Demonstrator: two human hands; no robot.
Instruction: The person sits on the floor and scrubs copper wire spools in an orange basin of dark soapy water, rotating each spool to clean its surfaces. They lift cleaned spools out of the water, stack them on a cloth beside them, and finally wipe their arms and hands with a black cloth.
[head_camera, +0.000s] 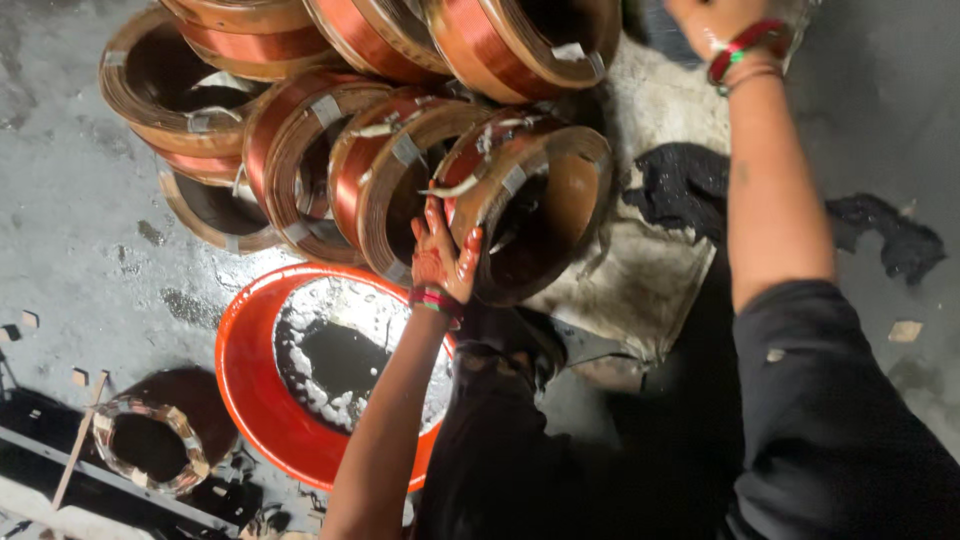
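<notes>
Left hand (441, 262) presses open-palmed against the rim of the nearest copper wire coil (530, 205), steadying it where it leans in the floor stack above an orange basin (250, 385); right hand (715, 25) reaches beyond, grip unclear.

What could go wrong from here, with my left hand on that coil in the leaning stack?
1. The coils lean on edge against one another; shifting the coil under the left hand may let its neighbours roll or topple.
2. The red basin of dark liquid sits right below, so a slipped coil could drop in and splash.
3. The right hand reaches past the frame edge, its grip unseen.
</notes>
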